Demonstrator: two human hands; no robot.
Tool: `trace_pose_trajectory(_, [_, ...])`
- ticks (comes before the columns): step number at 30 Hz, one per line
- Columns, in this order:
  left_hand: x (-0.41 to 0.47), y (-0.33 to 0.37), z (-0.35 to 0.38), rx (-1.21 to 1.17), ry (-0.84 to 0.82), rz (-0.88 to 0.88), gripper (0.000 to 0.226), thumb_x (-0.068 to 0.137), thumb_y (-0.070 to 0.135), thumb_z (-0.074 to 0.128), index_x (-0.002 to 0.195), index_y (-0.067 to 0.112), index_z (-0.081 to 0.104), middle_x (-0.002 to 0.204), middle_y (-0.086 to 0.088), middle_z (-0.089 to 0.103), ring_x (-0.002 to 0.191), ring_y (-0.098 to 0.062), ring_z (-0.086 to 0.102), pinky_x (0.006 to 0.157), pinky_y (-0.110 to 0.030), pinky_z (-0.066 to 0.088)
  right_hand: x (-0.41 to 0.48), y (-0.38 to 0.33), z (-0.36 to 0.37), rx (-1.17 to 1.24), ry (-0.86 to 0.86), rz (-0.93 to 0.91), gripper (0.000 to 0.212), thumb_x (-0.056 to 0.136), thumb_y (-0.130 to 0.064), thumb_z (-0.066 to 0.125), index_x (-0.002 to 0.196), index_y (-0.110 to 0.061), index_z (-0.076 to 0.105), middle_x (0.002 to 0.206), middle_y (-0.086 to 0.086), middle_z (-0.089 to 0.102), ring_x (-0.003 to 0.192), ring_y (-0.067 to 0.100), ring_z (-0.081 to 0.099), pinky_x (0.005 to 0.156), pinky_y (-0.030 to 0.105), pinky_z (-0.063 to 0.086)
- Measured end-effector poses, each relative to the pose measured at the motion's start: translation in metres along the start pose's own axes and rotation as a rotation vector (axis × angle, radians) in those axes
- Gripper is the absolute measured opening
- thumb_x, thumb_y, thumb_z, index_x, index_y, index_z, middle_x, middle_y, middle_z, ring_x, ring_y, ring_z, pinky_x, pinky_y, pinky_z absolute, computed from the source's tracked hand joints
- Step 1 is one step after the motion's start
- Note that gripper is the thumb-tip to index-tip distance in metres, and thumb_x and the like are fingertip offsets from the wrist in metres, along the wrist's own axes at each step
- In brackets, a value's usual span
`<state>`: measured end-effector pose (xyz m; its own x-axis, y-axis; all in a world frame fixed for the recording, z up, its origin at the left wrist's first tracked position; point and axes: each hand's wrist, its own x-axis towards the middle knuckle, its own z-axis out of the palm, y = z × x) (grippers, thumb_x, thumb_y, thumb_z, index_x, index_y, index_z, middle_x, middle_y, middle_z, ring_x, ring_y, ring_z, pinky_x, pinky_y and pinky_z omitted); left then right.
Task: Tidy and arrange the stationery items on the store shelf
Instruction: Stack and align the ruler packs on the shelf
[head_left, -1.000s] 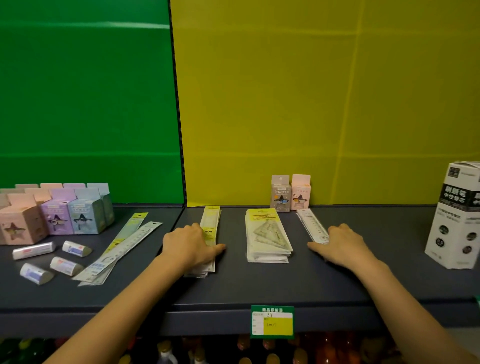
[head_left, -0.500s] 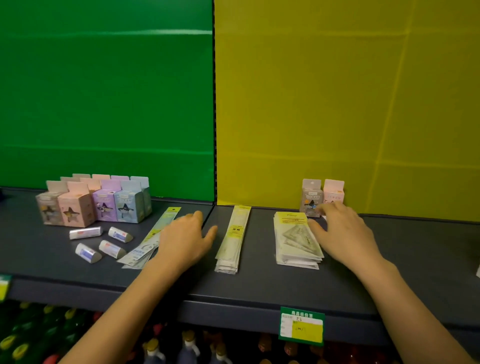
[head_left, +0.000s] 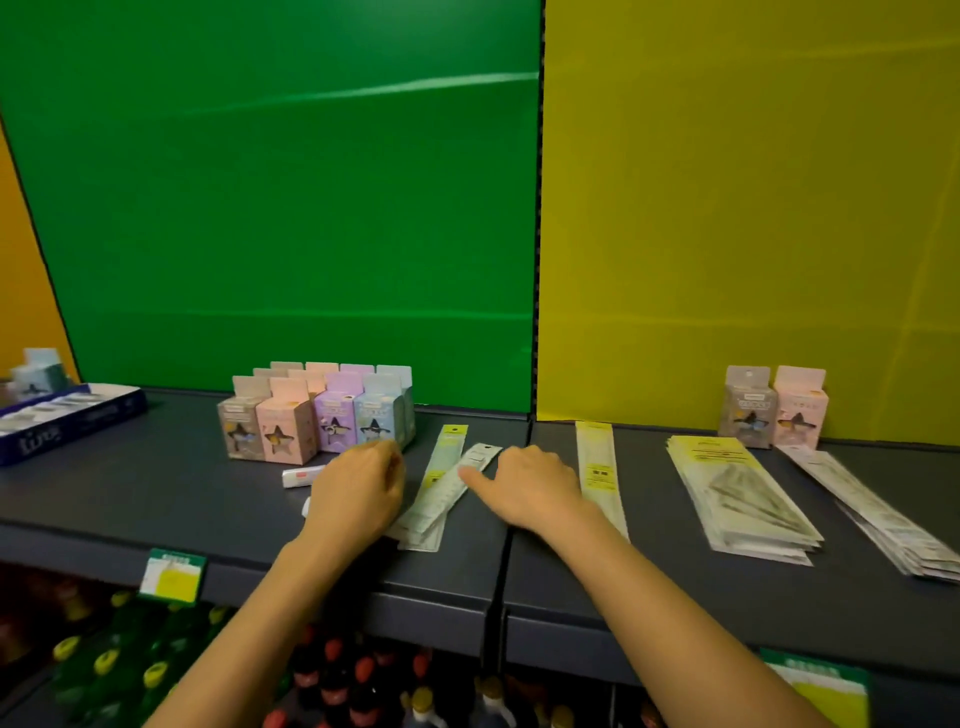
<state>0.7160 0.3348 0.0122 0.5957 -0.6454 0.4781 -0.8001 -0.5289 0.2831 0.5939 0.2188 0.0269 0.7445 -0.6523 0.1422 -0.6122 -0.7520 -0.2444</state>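
Fingers (head_left: 511, 456) curled, left hand (head_left: 358, 491), right hand (head_left: 535, 488) flanking ruler packs (head_left: 441, 501) (print blurred)

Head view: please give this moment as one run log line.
left hand: above white tubes, grasp unclear | right hand: thumb touches crossed ruler packs | ruler packs: not aligned, flat on shelf

On the dark shelf (head_left: 156, 493), the left hand (head_left: 358, 493) is held with fingers curled over a small white tube (head_left: 304, 475), just near of a cluster of pastel boxes (head_left: 317, 415); whether anything is gripped cannot be told. Two crossed packaged rulers (head_left: 441, 491) are touched by the outstretched forefinger of the right hand (head_left: 530, 488). Further right, a ruler stack (head_left: 597, 467), a pile of set-square packets (head_left: 743, 499) and more rulers (head_left: 878, 519) are laid out, with two small boxes (head_left: 774, 410) set far behind.
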Motion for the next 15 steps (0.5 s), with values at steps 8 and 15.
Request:
trace_pose_trajectory(8, [0.009,-0.03,-0.002,0.006,-0.059,0.104,0.017,0.087,0.023,0.051,0.096,0.011,0.059,0.105,-0.005,0.064,0.097,-0.024,0.056,0.08,-0.037,0.047,0.044,-0.038,0.027,-0.088,-0.098,0.204,0.075,0.082,-0.067,0.042,0.129,-0.009,0.047,0.134,0.011,0.05,0.12,0.028,0.049,0.083,0.032,0.043])
trace_pose_trajectory(15, [0.017,-0.028,0.004,-0.012,-0.042,0.185,0.023,0.091,0.025,0.047,0.1,0.009,0.061,0.107,-0.008,0.065,0.097,-0.025,0.057,0.078,-0.032,0.044,0.052,-0.032,0.028,0.016,-0.135,0.246,0.062,0.089,-0.052,0.042,0.133,-0.007,0.043,0.133,0.013,0.05,0.12,0.032,0.049,0.092,0.036,0.042])
